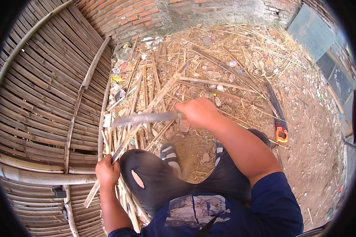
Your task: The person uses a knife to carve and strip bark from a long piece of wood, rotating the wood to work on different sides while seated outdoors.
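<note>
Bamboo strip point(162, 93), long, flat, clasped by left fingers point(115, 168); right fingers point(180, 106) clench blurred metal knife point(144, 119).

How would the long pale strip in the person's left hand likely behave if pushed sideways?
The long pale strip would probably feel fairly stiff, since it runs nearly straight well past the left hand. It looks light for its length, being quite narrow. As the grip is near its lower end, the far end may swing.
</note>
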A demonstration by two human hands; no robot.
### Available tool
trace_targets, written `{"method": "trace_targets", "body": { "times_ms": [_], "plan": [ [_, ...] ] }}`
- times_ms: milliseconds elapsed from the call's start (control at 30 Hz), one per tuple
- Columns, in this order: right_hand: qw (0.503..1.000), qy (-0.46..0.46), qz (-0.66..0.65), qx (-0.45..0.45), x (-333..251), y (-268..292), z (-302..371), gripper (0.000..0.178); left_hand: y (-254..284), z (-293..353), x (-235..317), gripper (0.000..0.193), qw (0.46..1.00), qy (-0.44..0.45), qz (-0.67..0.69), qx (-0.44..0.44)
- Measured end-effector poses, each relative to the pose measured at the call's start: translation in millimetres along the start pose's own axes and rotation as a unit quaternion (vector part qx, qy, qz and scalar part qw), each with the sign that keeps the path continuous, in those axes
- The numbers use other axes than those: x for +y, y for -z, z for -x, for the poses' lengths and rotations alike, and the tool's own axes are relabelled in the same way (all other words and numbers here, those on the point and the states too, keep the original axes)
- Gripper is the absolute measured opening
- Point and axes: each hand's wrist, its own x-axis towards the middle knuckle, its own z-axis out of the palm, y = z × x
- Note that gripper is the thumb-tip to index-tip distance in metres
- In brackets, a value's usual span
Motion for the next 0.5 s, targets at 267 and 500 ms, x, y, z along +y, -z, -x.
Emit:
{"method": "trace_targets", "body": {
  "times_ms": [267,500],
  "plan": [
    [0.979,-0.202,0.018,0.027,60.0,-3.2,-13.8,0.032,16.0,6.6,-21.0,0.012,0.998,-0.003,-0.038,-0.051],
    [0.983,-0.163,-0.075,0.045,38.5,-11.6,-14.4,0.029,7.2,12.6,-24.5,0.014,1.0,0.0,-0.008,-0.026]
  ]
}}
